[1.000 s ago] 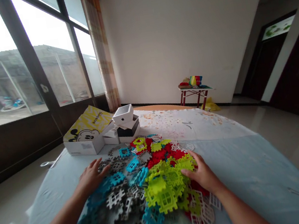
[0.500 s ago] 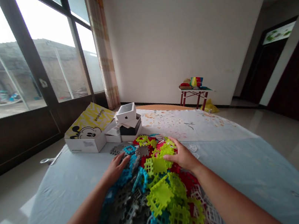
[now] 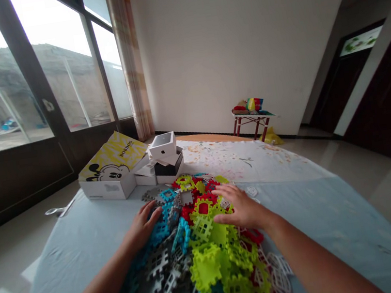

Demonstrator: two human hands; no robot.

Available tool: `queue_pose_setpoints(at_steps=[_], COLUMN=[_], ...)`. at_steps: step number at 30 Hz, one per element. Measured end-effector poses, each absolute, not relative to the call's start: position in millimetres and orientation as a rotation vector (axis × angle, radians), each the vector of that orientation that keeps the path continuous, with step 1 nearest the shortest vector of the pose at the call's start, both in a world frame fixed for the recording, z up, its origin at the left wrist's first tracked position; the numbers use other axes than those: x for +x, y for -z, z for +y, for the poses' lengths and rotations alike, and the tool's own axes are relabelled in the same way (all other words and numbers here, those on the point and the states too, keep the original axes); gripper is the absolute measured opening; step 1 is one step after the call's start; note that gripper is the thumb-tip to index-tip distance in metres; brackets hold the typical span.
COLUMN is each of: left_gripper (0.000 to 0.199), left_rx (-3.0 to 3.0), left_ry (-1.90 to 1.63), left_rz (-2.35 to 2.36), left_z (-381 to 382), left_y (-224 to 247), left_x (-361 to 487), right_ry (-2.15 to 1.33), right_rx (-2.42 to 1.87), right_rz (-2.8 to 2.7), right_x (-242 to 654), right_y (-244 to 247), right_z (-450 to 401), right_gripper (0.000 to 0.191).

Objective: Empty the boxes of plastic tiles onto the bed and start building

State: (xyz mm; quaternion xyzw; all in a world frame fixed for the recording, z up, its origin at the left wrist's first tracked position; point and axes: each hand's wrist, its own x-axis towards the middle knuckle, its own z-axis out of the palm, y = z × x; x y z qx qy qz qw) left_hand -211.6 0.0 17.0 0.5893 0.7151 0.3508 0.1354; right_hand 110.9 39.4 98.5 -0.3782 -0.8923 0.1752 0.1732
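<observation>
A heap of plastic interlocking building pieces covers the near middle of the table. My left hand [image 3: 143, 226] lies at its left edge beside blue pieces [image 3: 162, 230], fingers stretched out with nothing held. Over the right side my right hand [image 3: 243, 208] is spread, thumb apart from the fingers, above lime-green pieces [image 3: 218, 233] and red ones; whether its fingertips touch them I cannot tell. A red square piece [image 3: 203, 207] shows between the hands. Grey pieces [image 3: 159, 262] spread at the near left, and white lattice pieces [image 3: 280, 276] at the near right.
Behind the heap stand a yellow-and-white shoe box [image 3: 114, 168], a white box [image 3: 162, 145] and a black-and-white box [image 3: 169, 167]. A light blue cloth [image 3: 314, 231] covers the table. Farther off, a small table [image 3: 253, 116] with colourful things stands by the wall.
Several lime-green pieces under my right hand have slid toward me, uncovering red ones. The right hand's fingers have opened wider. My left hand has drawn back slightly to the left.
</observation>
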Motion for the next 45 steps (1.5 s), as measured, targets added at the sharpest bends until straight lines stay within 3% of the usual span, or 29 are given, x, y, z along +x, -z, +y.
queue_pose_setpoints(at_steps=[5,16,22,30,38,45], left_gripper=[0.069,0.062,0.057,0.056,0.053,0.047], left_rx=[1.682,1.566,1.610,1.636,1.625,1.636], left_ry=[-1.012,-1.023,-1.033,-1.201,-1.307,-1.340], left_rz=[2.140,2.255,2.171,2.130,2.102,2.101], left_z=[6.9,20.5,28.2,35.0,36.9,34.2], left_y=[-15.3,-15.2,-31.5,-21.8,-10.7,-4.2], left_x=[-190.5,-154.5,-185.1,-213.2,-210.6,-213.5], right_ry=[-0.548,-0.201,-0.235,-0.302,-0.361,-0.402], right_rx=[-0.995,-1.242,-1.294,-1.225,-1.405,-1.372], right_rz=[-2.685,-2.645,-2.479,-2.440,-2.602,-2.740], right_x=[99.4,153.2,161.1,91.4,-19.6,-46.5], right_y=[-79.9,-74.5,-89.5,-104.1,-87.1,-69.2], right_z=[27.4,44.4,59.3,101.3,177.0,187.0], right_gripper=[0.077,0.038,0.022,0.036,0.074,0.083])
